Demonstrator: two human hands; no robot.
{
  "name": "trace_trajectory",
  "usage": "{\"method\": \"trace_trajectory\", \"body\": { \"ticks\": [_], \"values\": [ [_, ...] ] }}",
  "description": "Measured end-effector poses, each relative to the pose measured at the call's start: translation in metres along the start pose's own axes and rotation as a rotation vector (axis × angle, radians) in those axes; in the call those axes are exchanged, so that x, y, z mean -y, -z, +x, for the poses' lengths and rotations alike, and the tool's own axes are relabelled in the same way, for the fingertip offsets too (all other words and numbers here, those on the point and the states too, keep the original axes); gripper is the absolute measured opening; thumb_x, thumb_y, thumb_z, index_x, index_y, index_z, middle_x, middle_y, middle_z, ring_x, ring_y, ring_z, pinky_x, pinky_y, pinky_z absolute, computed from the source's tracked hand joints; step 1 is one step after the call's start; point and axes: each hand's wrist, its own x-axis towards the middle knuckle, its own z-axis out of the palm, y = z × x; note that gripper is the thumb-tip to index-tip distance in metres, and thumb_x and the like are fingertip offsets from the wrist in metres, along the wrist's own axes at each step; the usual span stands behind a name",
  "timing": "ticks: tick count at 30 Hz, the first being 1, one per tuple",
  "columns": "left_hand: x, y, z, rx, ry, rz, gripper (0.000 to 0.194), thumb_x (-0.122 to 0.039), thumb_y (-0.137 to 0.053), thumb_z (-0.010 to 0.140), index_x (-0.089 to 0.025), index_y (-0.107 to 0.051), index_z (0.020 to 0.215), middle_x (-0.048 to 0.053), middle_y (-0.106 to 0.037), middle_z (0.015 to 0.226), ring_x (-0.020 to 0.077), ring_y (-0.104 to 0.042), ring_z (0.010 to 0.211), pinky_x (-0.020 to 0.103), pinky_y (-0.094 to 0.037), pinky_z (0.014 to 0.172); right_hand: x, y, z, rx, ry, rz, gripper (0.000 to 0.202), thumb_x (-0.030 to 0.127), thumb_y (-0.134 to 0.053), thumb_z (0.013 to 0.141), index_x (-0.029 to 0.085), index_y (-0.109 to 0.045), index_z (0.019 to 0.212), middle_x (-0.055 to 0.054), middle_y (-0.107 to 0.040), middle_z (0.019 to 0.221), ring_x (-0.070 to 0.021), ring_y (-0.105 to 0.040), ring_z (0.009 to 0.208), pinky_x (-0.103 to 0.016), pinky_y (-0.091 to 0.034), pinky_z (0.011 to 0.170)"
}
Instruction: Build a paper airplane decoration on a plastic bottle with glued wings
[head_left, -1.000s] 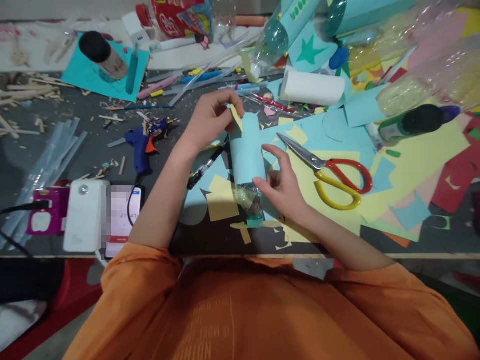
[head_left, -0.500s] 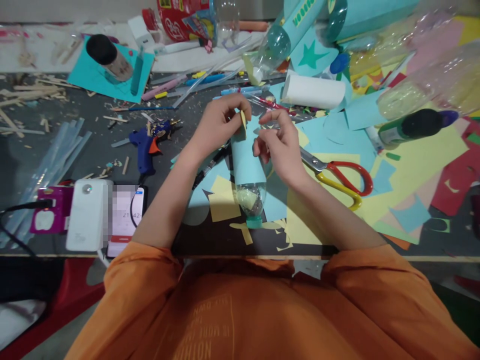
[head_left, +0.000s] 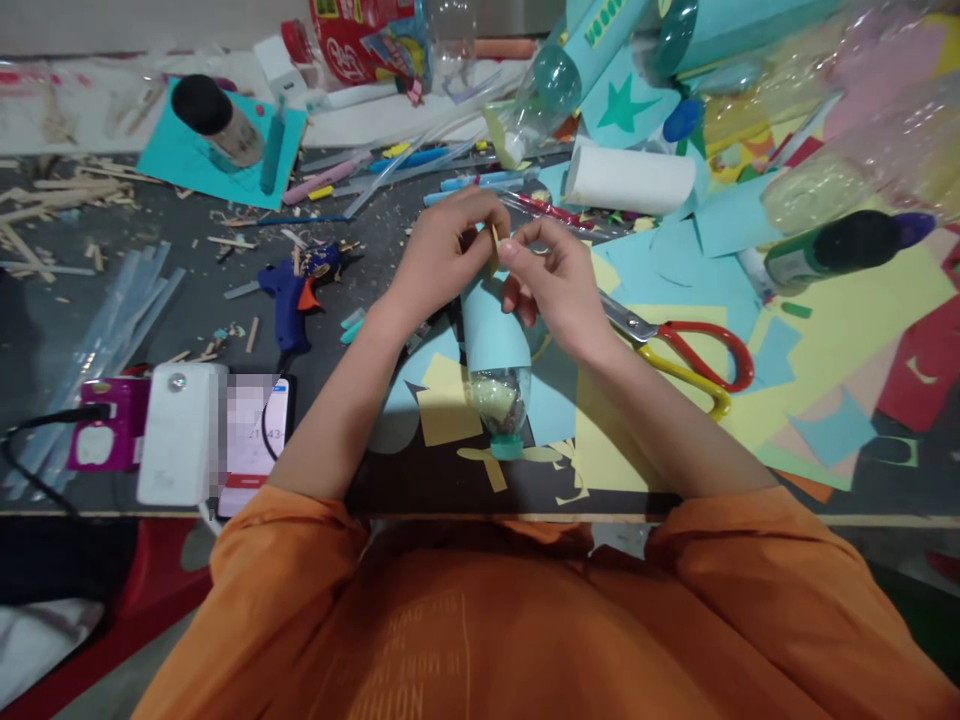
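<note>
Above the upper end of a small bottle wrapped in light blue paper (head_left: 495,335), both hands meet. My left hand (head_left: 454,240) pinches a small yellow paper piece (head_left: 494,250) between thumb and fingers. The thumb and index finger of my right hand (head_left: 555,285) are pressed together at that piece's right edge; whether they grip it or something tiny is too small to tell. The bottle lies with its green cap (head_left: 507,446) toward me, on blue and yellow paper.
Scissors (head_left: 675,350) with red and yellow handles lie right of my right hand. A blue glue gun (head_left: 291,295) rests to the left, near a phone (head_left: 255,440) and a white power bank (head_left: 178,432). A white roll (head_left: 630,180) and plastic bottles lie behind.
My right hand has moved left and its fingertips have come up to the yellow piece in my left hand. The bottle has stayed nearly in place.
</note>
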Motion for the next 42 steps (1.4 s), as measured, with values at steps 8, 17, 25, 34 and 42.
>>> {"method": "trace_trajectory", "body": {
  "ticks": [8,17,25,34,42],
  "values": [
    [0.000,-0.002,0.003,-0.004,0.029,-0.015,0.016,-0.024,-0.046,0.092,-0.024,-0.058,0.081,0.003,-0.063,0.085,0.0226,-0.067,0.099,0.039,-0.054,0.088,0.005,-0.001,0.000,-0.007,-0.001,0.005,0.045,0.069,-0.064,0.081,0.026,-0.051,0.087,0.008,-0.051,0.056,-0.0057,-0.046,0.039,-0.017,-0.030,0.035],
    [-0.003,0.000,0.003,-0.048,-0.032,-0.072,0.015,-0.018,-0.049,0.086,-0.024,-0.054,0.073,0.002,-0.064,0.081,0.0203,-0.065,0.085,0.039,-0.053,0.080,0.011,-0.001,-0.002,-0.002,-0.004,0.028,0.047,0.069,-0.063,0.082,0.026,-0.047,0.081,0.010,-0.054,0.049,-0.0049,-0.042,0.032,-0.018,-0.028,0.033],
    [0.012,-0.007,0.007,-0.079,-0.209,-0.116,0.020,-0.029,-0.046,0.092,-0.025,-0.053,0.074,0.004,-0.064,0.078,0.0206,-0.065,0.083,0.037,-0.051,0.073,0.010,0.003,0.000,0.043,-0.026,0.037,0.041,0.063,-0.065,0.085,0.026,-0.047,0.084,0.010,-0.056,0.050,-0.0059,-0.043,0.032,-0.019,-0.027,0.031],
    [0.010,-0.004,0.007,-0.063,-0.158,-0.089,0.027,-0.039,-0.046,0.096,-0.023,-0.058,0.078,0.003,-0.063,0.076,0.0224,-0.066,0.088,0.038,-0.052,0.078,0.004,0.003,0.003,0.040,-0.007,0.064,0.042,0.064,-0.066,0.082,0.025,-0.050,0.083,0.011,-0.054,0.051,-0.0031,-0.047,0.034,-0.015,-0.029,0.035],
    [0.011,-0.004,0.003,-0.032,-0.090,-0.158,0.016,-0.033,-0.051,0.092,-0.022,-0.062,0.091,0.003,-0.066,0.090,0.0186,-0.068,0.082,0.032,-0.052,0.070,0.003,0.004,0.002,0.030,-0.005,0.067,0.039,0.061,-0.066,0.084,0.025,-0.051,0.084,0.010,-0.056,0.054,-0.0044,-0.052,0.038,-0.015,-0.033,0.037]
  ]
}}
